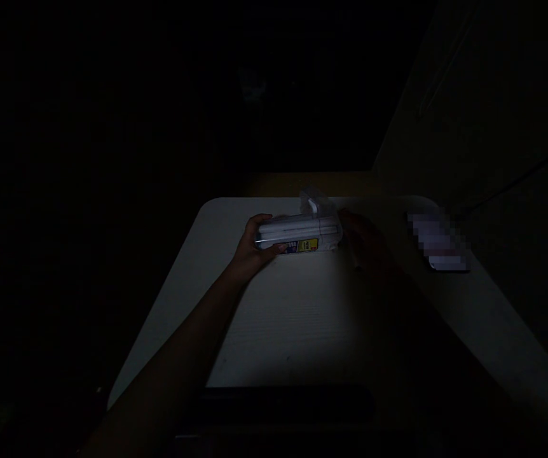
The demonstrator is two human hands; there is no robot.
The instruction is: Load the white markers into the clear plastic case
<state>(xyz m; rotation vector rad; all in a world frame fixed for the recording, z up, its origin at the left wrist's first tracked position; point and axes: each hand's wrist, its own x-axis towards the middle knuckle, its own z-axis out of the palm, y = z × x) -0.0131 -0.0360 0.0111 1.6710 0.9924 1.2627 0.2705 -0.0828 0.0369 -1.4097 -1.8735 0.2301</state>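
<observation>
A clear plastic case [297, 226] with whitish contents lies lengthwise on the white table [283, 318]. On its near side is a yellow and purple label [307, 245]. A clear flap [316, 202] stands up at its right end; the contents' kind is too dim to tell. My left hand [253, 247] is closed around the left end, thumb on the near side by the label and fingers behind. At the right end, my right hand [367, 242] is in deep shadow, its fingers and thumb apart beside the case. Whether it touches the case is unclear.
A lit phone [440, 245] with a blurred screen lies at the table's right edge. A dark cable [526, 175] runs beyond it near the wall. Along the near edge of the table is a dark strip [283, 404]. The surroundings are very dark.
</observation>
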